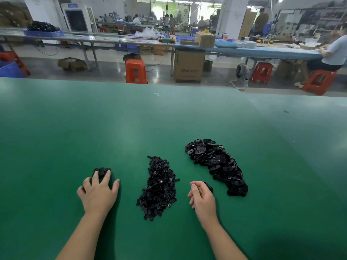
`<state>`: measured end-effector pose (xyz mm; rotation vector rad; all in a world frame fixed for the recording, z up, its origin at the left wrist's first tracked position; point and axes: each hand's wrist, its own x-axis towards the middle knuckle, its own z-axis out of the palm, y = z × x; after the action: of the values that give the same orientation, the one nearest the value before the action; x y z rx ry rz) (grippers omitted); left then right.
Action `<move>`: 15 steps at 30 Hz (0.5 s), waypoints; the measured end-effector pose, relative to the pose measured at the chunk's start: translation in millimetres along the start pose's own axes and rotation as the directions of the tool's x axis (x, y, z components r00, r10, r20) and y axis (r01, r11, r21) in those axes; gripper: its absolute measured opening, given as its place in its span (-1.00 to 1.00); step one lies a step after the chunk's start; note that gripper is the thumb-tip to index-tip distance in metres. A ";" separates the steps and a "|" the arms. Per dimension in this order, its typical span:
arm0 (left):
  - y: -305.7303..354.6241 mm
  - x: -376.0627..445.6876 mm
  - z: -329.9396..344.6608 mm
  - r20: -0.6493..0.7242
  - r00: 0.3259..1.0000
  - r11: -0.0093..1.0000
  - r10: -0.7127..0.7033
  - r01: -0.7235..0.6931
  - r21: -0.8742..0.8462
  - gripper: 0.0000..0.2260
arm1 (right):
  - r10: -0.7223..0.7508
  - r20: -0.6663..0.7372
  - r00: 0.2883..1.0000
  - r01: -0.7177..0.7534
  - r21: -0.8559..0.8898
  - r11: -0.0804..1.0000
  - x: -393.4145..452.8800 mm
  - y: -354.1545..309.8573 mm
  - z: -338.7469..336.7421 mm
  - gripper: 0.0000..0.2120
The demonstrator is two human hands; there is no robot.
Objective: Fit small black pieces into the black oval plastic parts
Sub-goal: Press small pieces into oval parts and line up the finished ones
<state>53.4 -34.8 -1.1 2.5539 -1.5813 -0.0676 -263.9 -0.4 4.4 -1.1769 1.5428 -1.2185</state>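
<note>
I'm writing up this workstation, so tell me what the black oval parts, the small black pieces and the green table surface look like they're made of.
Black oval parts: likely moulded hard plastic, glossy, catching highlights. Small black pieces: probably plastic or rubber; too small to tell, slightly duller. Green table surface: looks like a smooth matte mat, with soft broad reflections.

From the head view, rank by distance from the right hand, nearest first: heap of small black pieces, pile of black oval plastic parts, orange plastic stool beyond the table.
1. Pile of black oval plastic parts, just right.
2. Heap of small black pieces, left, centre.
3. Orange plastic stool, far behind.
The first two are nearly equal from the right hand.
</note>
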 end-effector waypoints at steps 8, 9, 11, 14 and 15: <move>24.9 -20.2 9.3 -0.123 0.981 0.976 0.149 -0.165 -0.139 -0.63 | -0.010 0.002 1.000 0.011 -0.023 1.000 -0.4 2.0 0.3 -0.87; 31.2 -24.5 12.3 -0.148 0.974 0.965 0.174 -0.198 -0.171 -0.70 | -0.013 0.004 1.000 0.013 -0.027 1.000 -0.5 2.3 0.6 -0.87; 45.0 -30.9 15.2 -0.145 0.970 0.944 0.196 -0.227 -0.239 -0.78 | -0.016 0.004 1.000 0.016 -0.037 0.999 -0.5 2.9 1.0 -0.87; 65.9 -32.4 12.3 -0.035 0.983 0.927 0.179 -0.181 -0.328 -0.79 | -0.015 0.002 1.000 0.015 -0.058 0.998 0.8 3.5 1.3 -0.87; 70.9 -31.2 10.2 0.013 0.986 0.925 0.165 -0.151 -0.349 -0.78 | -0.014 0.004 1.000 0.014 -0.068 0.998 1.1 4.0 1.6 -0.87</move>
<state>-24.6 -39.0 -2.4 2.1629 -1.6169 -0.3535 -263.3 -1.5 0.1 -1.2346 1.5868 -1.1812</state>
